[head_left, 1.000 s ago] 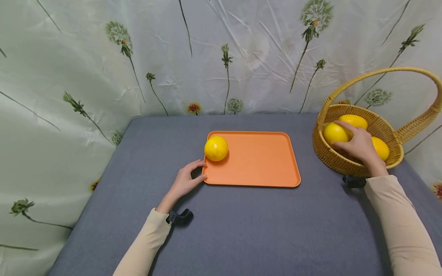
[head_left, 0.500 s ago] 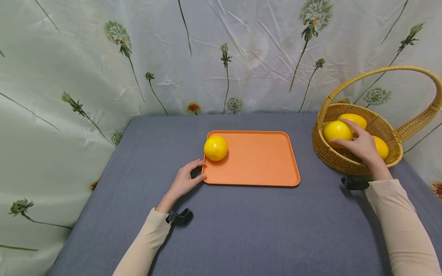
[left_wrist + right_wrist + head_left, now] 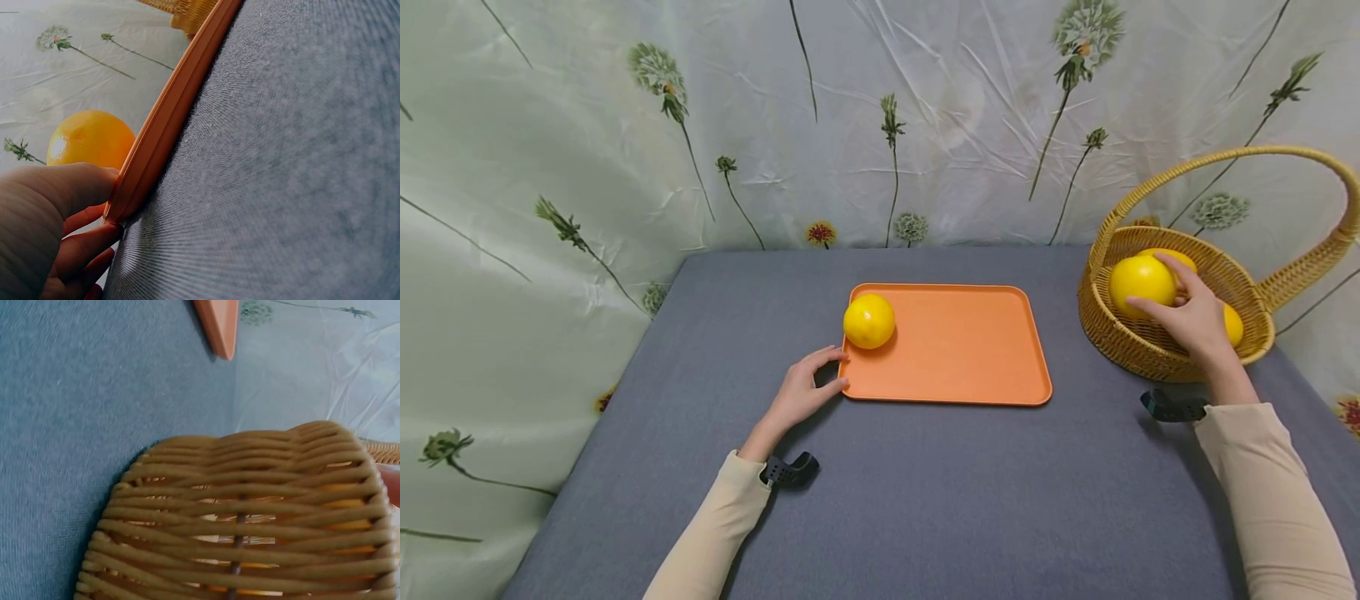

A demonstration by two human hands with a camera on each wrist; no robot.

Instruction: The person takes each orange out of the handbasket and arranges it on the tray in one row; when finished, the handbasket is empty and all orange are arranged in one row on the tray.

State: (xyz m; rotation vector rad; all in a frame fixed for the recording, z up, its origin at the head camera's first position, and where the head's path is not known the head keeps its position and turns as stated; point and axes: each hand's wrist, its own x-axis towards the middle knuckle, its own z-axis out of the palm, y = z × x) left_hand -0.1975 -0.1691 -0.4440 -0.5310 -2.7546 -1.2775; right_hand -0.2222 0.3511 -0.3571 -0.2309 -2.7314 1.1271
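A pale cloth backdrop point(image 3: 958, 179) printed with dandelions hangs behind a table point(image 3: 970, 492) covered in grey-blue cloth. On the table's right side stands a wicker basket point(image 3: 1120, 354) with a tall arched handle point(image 3: 1247, 151). Near the middle lies an orange tray point(image 3: 962, 346), flat, its long axis running left to right in front of me and one short end facing left. My left hand point(image 3: 801, 392) has stayed at that end, thumb and fingers spread apart, tips touching the rim. My right hand point(image 3: 1198, 325) reaches into the basket, thumb and fingers pinching a yellow fruit point(image 3: 1138, 285). Over the last second that fruit has shifted slightly rightward with my hand, covering more of an oblong yellow fruit point(image 3: 1182, 258) behind it; I take this to mean it is in my grasp, though within the basket. It looks round, so I cannot tell a long axis or which way it points; the oblong one lies roughly left to right. A partly hidden yellow fruit point(image 3: 1232, 325) shows beside my right hand, and a round yellow fruit point(image 3: 868, 321) sits at the tray's far left corner.
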